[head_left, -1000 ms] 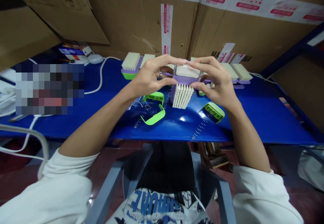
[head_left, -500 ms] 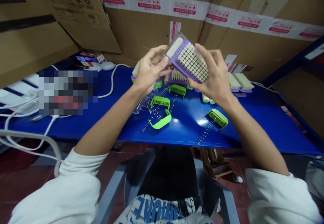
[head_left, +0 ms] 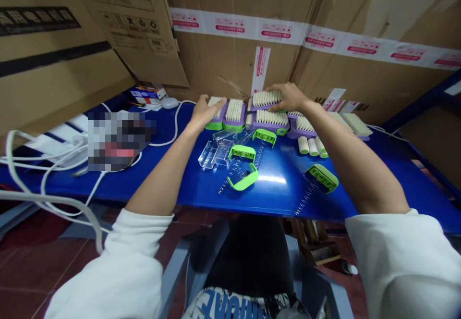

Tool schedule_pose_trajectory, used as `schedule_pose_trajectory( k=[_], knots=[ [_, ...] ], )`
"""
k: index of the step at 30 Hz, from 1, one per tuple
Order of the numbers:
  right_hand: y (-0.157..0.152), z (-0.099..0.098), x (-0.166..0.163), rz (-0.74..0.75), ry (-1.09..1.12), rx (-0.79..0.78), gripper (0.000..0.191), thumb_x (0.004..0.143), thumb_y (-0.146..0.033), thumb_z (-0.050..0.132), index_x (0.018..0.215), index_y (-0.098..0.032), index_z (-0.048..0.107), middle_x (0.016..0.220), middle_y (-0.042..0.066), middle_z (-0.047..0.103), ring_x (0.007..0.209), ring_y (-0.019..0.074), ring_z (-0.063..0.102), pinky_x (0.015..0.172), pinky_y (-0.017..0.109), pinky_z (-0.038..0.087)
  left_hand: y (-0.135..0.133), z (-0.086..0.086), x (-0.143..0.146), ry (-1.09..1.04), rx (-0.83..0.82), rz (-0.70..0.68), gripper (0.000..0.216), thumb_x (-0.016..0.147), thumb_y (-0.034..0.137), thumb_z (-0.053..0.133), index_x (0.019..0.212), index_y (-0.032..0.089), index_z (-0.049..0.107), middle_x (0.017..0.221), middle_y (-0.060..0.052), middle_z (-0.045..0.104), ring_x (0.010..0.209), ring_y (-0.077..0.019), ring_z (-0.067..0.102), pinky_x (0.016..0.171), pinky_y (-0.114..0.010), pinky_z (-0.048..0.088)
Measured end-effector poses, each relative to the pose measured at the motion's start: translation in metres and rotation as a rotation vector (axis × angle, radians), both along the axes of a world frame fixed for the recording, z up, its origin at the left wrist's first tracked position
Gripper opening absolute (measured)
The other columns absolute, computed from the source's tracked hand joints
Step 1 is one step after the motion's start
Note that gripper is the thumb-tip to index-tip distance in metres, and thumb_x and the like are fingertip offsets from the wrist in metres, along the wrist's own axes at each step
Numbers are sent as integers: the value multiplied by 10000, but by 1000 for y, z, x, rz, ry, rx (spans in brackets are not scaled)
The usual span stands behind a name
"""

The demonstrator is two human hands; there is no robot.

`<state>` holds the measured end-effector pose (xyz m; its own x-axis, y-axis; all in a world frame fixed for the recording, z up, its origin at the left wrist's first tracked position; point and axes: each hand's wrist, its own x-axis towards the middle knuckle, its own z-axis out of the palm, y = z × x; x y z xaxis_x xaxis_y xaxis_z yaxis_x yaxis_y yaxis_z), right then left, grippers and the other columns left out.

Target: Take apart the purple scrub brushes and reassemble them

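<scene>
One brush (head_left: 264,99) under right grip (head_left: 289,97)

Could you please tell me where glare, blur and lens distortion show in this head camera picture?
Head view: white glare on the blue table beside a green clip. Head view: the wide lens bows the cardboard boxes and the table edge. Head view: the white sleeves are blurred; the left hand on the brushes and the right hand gripping the top brush are only slightly soft.
</scene>
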<state>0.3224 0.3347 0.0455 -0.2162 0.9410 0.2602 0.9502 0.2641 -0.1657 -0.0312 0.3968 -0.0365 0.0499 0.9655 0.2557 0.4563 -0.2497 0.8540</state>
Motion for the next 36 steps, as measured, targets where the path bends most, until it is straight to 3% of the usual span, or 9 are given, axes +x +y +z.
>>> schedule_pose_trajectory(
  k=[2,7,11,17,20,25,29,32,36],
  knots=[
    [2,-7,2,-18,13,-22,830,860,-650,982,1553,-235,794,1634,155,772,1565,518,659,1406,739,403,-5,4,4,35,-23,-12,796,931,509,993,1551,123,674,1593,-240,765,1518,-410,735,1312,-510,578],
    [8,-17,6,-111,61,21,693,963,-699,830,1431,-190,870,1508,190,836,1456,499,731,1304,695,529,-14,10,6,145,-23,-26,931,779,355,1112,1556,100,668,1637,-276,723,1585,-477,667,1378,-570,512],
    [6,-24,-2,-198,97,76,773,936,-758,846,1431,-164,861,1487,208,838,1419,486,748,1284,675,553,-13,9,7,131,-3,8,910,765,318,1111,1536,91,683,1627,-278,722,1610,-498,636,1390,-563,501],
    [-4,-28,-16,-238,145,114,765,985,-797,786,1392,-155,864,1515,238,813,1458,465,728,1308,658,543,-10,10,6,74,-10,18,791,704,282,1101,1397,177,735,1557,-200,778,1582,-492,658,1377,-582,527],
    [-4,-29,-21,-261,161,113,770,970,-812,802,1404,-178,854,1522,217,816,1462,461,726,1316,670,538,-13,14,1,88,-26,8,734,774,315,1067,1405,164,723,1566,-222,773,1539,-463,703,1348,-560,552],
    [-1,-35,-29,-232,197,55,742,943,-774,842,1397,-188,856,1525,205,820,1446,457,740,1306,679,559,-16,17,-5,110,-40,63,763,798,333,1065,1452,157,714,1588,-239,762,1537,-451,713,1344,-572,553],
    [-10,-34,-23,-214,229,22,610,1069,-672,682,1417,-200,852,1471,179,850,1379,418,770,1261,630,600,-17,14,-3,127,-32,70,859,800,363,1064,1533,123,686,1628,-255,734,1575,-444,685,1364,-543,530],
    [-33,-30,-7,-190,178,79,629,1107,-683,598,1421,-205,859,1407,189,852,1341,431,769,1255,638,589,-18,12,1,137,-12,49,888,805,373,1065,1555,92,683,1660,-275,700,1622,-455,640,1383,-508,508],
    [-64,-23,17,-56,65,24,719,983,-816,757,1420,-257,876,1316,169,865,1264,457,792,1202,660,607,-16,9,4,144,-8,16,908,808,366,1084,1570,88,677,1659,-275,699,1621,-476,635,1402,-536,494]
  ],
)
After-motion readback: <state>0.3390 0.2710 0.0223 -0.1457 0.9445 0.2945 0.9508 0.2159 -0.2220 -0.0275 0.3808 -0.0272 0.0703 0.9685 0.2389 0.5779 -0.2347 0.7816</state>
